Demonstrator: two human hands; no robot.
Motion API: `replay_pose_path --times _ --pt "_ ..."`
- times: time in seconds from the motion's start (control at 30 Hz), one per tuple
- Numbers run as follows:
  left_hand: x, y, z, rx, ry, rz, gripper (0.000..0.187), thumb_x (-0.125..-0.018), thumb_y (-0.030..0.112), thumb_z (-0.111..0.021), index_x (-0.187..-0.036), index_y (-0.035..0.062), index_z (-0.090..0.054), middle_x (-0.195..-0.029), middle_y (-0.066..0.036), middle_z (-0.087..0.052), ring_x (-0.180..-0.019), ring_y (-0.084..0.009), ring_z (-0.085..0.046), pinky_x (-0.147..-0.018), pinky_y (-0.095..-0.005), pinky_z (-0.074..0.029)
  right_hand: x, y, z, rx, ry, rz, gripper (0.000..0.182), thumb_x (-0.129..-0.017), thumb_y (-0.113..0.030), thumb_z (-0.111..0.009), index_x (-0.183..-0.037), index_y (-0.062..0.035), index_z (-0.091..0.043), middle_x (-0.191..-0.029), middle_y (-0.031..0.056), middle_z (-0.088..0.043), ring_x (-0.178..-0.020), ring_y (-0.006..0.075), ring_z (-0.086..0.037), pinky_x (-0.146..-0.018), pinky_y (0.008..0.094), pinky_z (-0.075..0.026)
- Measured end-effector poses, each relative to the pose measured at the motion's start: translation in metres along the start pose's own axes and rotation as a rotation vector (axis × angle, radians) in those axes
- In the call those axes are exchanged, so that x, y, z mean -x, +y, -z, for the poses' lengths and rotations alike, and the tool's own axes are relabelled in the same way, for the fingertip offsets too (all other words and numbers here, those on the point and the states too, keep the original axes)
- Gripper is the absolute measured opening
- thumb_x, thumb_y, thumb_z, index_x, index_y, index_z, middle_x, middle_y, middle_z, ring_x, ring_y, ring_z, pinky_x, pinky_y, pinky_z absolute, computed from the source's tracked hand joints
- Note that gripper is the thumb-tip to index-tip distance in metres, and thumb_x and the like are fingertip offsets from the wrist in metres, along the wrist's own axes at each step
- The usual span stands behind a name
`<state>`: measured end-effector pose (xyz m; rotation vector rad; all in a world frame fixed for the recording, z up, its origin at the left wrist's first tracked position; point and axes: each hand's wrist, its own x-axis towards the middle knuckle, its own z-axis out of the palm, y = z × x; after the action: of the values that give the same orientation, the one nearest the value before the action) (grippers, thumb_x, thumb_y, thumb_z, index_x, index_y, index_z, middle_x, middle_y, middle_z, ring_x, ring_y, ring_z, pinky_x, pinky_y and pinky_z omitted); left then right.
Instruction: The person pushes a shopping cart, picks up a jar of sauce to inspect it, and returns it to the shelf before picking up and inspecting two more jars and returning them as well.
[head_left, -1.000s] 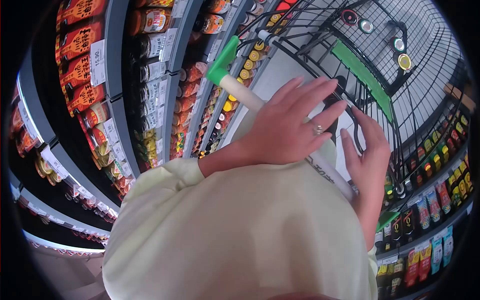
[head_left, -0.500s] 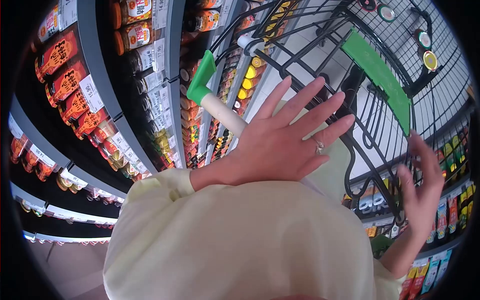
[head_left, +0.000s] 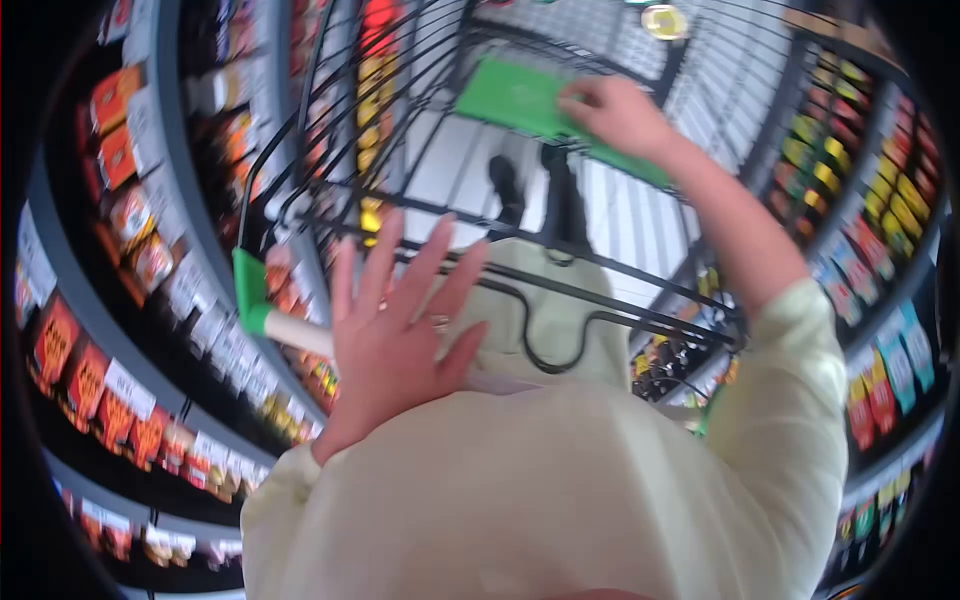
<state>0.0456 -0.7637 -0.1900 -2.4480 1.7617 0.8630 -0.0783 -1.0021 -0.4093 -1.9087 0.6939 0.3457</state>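
Right hand (head_left: 622,118) has reached the flat green plastic panel (head_left: 508,96), shifting work there; fingers curled, grip indeterminate through blur. Left hand (head_left: 395,345): fingers spread by cream cylindrical handle (head_left: 300,335).

close head view, forward and down over cart (head_left: 508,98)

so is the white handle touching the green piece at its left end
Touching: the head view shows the white handle running straight into the green piece, with no gap.

Stocked shelves (head_left: 172,130) and a shopping cart (head_left: 510,95) show a shop.
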Motion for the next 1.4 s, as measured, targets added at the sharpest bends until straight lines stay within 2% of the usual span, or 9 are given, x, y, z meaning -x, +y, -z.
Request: replay_pose_path --times 0.17,0.3,0.37,0.53,0.73,0.97,1.13,1.3,1.4 --pt "0.003 0.004 -0.001 0.005 0.07 -0.068 0.061 -0.072 0.028 -0.071 -0.131 0.0186 -0.058 -0.144 -0.005 -0.046 -0.135 -0.0382 -0.035 -0.109 -0.0604 -0.022 -0.018 0.031 0.005 0.381 -0.08 -0.278 0.031 -0.085 -0.026 -0.057 -0.109 -0.0104 -0.067 -0.105 0.0155 -0.068 -0.101 0.0326 -0.064 -0.087 0.0437 -0.051" --pt "0.005 0.012 -0.006 0.023 0.101 -0.071 0.061 -0.074 0.029 -0.069 -0.133 0.0205 -0.056 -0.142 -0.003 -0.047 -0.135 -0.0373 -0.036 -0.108 -0.0619 -0.023 -0.035 0.069 0.01 0.612 -0.214 -0.246 0.031 -0.084 -0.026 -0.058 -0.109 -0.0089 -0.066 -0.11 0.0148 -0.066 -0.103 0.0323 -0.063 -0.088 0.0442 -0.052" --pt "0.005 0.013 -0.009 0.047 0.101 -0.071 0.06 -0.074 0.031 -0.069 -0.132 0.0221 -0.056 -0.141 -0.002 -0.048 -0.134 -0.0366 -0.037 -0.108 -0.0617 -0.024 -0.051 0.078 0.012 0.555 -0.108 -0.383 0.031 -0.084 -0.027 -0.06 -0.108 -0.007 -0.065 -0.112 0.0142 -0.064 -0.107 0.0314 -0.061 -0.089 0.0439 -0.052" --pt "0.006 0.013 -0.01 -0.009 0.091 -0.076 0.051 -0.08 0.037 -0.064 -0.13 0.0247 -0.057 -0.14 0.002 -0.048 -0.131 -0.0315 -0.043 -0.104 -0.0591 -0.032 -0.105 0.087 0.001 0.493 0.157 -0.275 0.045 -0.083 -0.028 -0.066 -0.121 -0.0076 -0.055 -0.121 0.0182 -0.056 -0.111 0.034 -0.057 -0.091 0.0444 -0.051" --pt "0.012 0.014 -0.015 -0.061 0.12 -0.068 0.041 -0.089 0.043 -0.054 -0.127 0.0275 -0.059 -0.135 0.005 -0.054 -0.128 -0.0263 -0.047 -0.107 -0.0515 -0.031 -0.18 0.064 -0.015 0.4 0.408 -0.143 0.088 -0.069 -0.016 -0.081 -0.142 -0.0216 -0.032 -0.139 0.019 -0.039 -0.115 0.0385 -0.055 -0.09 0.0457 -0.052" --pt "0.016 0.015 -0.015 -0.056 0.127 -0.049 0.038 -0.092 0.044 -0.052 -0.125 0.0276 -0.061 -0.134 0.006 -0.055 -0.128 -0.0259 -0.048 -0.108 -0.0505 -0.03 -0.202 0.102 -0.029 0.283 0.262 -0.069 0.078 -0.069 -0.011 -0.08 -0.135 -0.0198 -0.039 -0.128 0.0171 -0.048 -0.109 0.0383 -0.059 -0.088 0.0454 -0.053" --pt "0.019 0.015 -0.02 -0.051 0.164 -0.068 0.039 -0.092 0.045 -0.052 -0.124 0.026 -0.061 -0.135 0.004 -0.055 -0.129 -0.0264 -0.047 -0.108 -0.0509 -0.03 -0.165 0.116 -0.019 0.101 0.365 -0.16 0.078 -0.068 -0.043 -0.075 -0.128 -0.002 -0.05 -0.101 0.0207 -0.068 -0.098 0.0345 -0.065 -0.088 0.039 -0.05" --pt "0.018 0.017 -0.022 -0.051 0.182 -0.09 0.04 -0.091 0.046 -0.054 -0.124 0.024 -0.062 -0.133 0.001 -0.055 -0.127 -0.0284 -0.049 -0.106 -0.0518 -0.032 -0.136 0.12 -0.015 0.085 0.328 -0.254 0.078 -0.069 -0.041 -0.077 -0.131 -0.0022 -0.048 -0.103 0.0209 -0.067 -0.1 0.0351 -0.064 -0.089 0.0403 -0.05" --pt "0.019 0.019 -0.025 -0.056 0.185 -0.088 0.04 -0.09 0.045 -0.055 -0.124 0.0236 -0.062 -0.133 0.001 -0.056 -0.126 -0.0288 -0.05 -0.106 -0.0522 -0.033 -0.138 0.129 -0.022 0.319 0.298 -0.275 0.076 -0.072 -0.037 -0.076 -0.133 -0.0045 -0.044 -0.104 0.0241 -0.065 -0.1 0.0381 -0.063 -0.088 0.0424 -0.05"
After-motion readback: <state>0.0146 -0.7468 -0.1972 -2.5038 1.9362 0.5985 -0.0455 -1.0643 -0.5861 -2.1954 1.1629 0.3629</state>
